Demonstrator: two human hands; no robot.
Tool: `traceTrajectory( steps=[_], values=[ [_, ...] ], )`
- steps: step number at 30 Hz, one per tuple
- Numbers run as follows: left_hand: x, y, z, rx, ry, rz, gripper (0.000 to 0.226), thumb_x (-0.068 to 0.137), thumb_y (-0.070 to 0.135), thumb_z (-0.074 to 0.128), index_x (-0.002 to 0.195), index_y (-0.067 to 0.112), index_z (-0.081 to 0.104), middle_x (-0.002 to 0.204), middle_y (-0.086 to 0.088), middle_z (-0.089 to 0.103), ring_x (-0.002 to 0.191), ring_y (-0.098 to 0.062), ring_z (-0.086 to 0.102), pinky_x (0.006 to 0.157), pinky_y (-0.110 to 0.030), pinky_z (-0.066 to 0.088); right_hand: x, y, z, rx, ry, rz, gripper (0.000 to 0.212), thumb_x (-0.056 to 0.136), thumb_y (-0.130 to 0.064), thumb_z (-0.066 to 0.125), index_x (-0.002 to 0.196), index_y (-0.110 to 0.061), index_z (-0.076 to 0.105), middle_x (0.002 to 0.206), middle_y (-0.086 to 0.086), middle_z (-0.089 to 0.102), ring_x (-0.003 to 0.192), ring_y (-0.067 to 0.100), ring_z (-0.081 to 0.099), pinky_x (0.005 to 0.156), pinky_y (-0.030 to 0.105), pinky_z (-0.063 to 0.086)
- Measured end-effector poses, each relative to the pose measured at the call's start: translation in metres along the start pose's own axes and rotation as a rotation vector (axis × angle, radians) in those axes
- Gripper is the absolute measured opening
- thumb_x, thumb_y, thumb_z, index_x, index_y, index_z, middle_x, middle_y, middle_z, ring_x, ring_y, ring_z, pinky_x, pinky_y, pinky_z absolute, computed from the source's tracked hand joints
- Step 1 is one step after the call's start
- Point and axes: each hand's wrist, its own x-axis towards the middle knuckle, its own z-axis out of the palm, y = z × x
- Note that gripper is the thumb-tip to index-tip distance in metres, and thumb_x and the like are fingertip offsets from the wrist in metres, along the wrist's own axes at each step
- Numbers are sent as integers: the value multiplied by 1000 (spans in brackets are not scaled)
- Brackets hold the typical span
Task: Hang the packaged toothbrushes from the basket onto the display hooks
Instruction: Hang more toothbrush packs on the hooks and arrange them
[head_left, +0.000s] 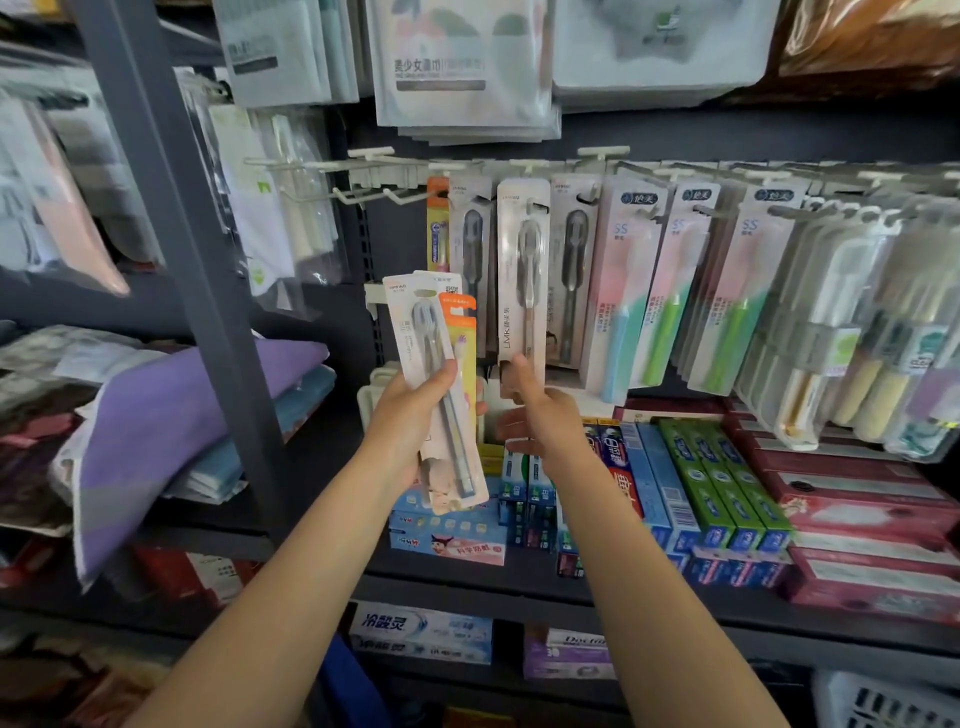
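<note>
Gripping a small bundle of toothbrush packs (439, 384), the left hand (410, 415) holds them upright in front of the shelving, thumb across the front card and fingers curled behind. The bundle shows a pale card with a grey brush in front, a white card behind it, and an orange-topped pack at its right edge. Just to the right, the right hand (540, 410) pinches the lower end of a beige toothbrush pack (522, 280) that hangs on a display hook (535, 208); thumb points up along the card, and the other fingers lie behind and below it. Grey-brush packs hang on either side of that card, and an orange pack (437, 223) hangs at the left end of the row. Bare white hooks (363, 195) jut out further left. To the right hang pink-and-green toothbrush packs (670, 291), then clear multi-packs (841, 332). Below the row, toothpaste boxes (691, 483) in blue, green and red stand on a dark shelf (467, 582). Folded towels (171, 405) lie on the shelving at left. A white basket (883, 701) shows at the lower right corner.
</note>
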Motion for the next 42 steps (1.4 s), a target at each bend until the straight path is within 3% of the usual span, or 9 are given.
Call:
traceTrajectory(
  steps=[4, 7, 10, 14, 23, 31, 34, 37, 42],
  values=[
    [-3, -2, 1, -28, -17, -1, 15, 100, 25, 61, 115, 25, 64, 85, 1, 79, 79, -21, 77, 67, -33, 61, -8, 15, -7, -32, -10, 54, 70, 90, -66, 59, 121, -4, 56, 91, 13, 71, 61, 17, 70, 51, 27, 55],
    [-7, -4, 5, -47, 1, -20, 7, 103, 21, 57, 102, 27, 61, 65, 16, 73, 69, -11, 75, 78, -38, 60, -20, 16, -10, -32, -56, 0, 59, 93, -58, 61, 119, -5, 57, 83, 8, 71, 60, 16, 67, 52, 26, 52],
    [-9, -7, 7, -33, 29, -61, 11, 101, 26, 60, 110, 28, 66, 92, 4, 78, 95, -21, 74, 88, -43, 58, -36, 9, -7, -126, -195, -132, 48, 91, -53, 67, 107, -8, 61, 84, 4, 70, 68, 15, 65, 57, 25, 52],
    [-16, -11, 10, -13, 36, -4, 15, 98, 23, 65, 112, 28, 68, 98, -1, 79, 91, -21, 76, 80, -43, 61, -53, 4, -6, -284, -292, -195, 47, 82, -45, 81, 112, -16, 57, 110, 8, 69, 94, 17, 67, 75, 28, 52],
    [-33, -14, -2, 76, -45, 38, 26, 92, 16, 72, 118, 19, 68, 106, -4, 77, 97, -24, 75, 88, -46, 59, -68, 6, -14, -116, -74, -260, 22, 91, -30, 74, 101, -12, 67, 98, 7, 74, 83, 22, 72, 66, 33, 59],
    [-45, -10, 2, 62, -26, 39, 17, 99, 10, 62, 112, 21, 65, 83, 11, 78, 75, -7, 75, 57, -20, 56, -85, -9, -37, 74, 243, -427, 12, 91, -22, 75, 93, -25, 63, 78, 7, 65, 53, 8, 53, 46, 18, 46],
    [-47, -5, 10, 50, -54, 36, 16, 100, 12, 61, 113, 20, 64, 86, 9, 78, 76, -11, 76, 58, -24, 58, -84, -20, -46, 65, 293, -476, 16, 90, -22, 77, 101, -21, 66, 85, 10, 70, 60, 7, 57, 56, 24, 51],
    [-46, -4, 16, 52, -49, 37, 18, 98, 13, 63, 114, 21, 66, 96, 2, 79, 86, -19, 77, 78, -41, 61, -80, -30, -54, 25, 336, -505, 16, 89, -25, 78, 100, -21, 68, 81, 4, 68, 65, 13, 58, 61, 33, 52],
    [-44, -2, 22, 25, -71, 36, 24, 97, 15, 66, 119, 24, 68, 109, -6, 77, 99, -31, 74, 94, -55, 56, -76, -41, -66, 2, 373, -540, 17, 89, -24, 78, 91, -32, 63, 77, -4, 63, 57, 5, 55, 55, 19, 48]
  ],
)
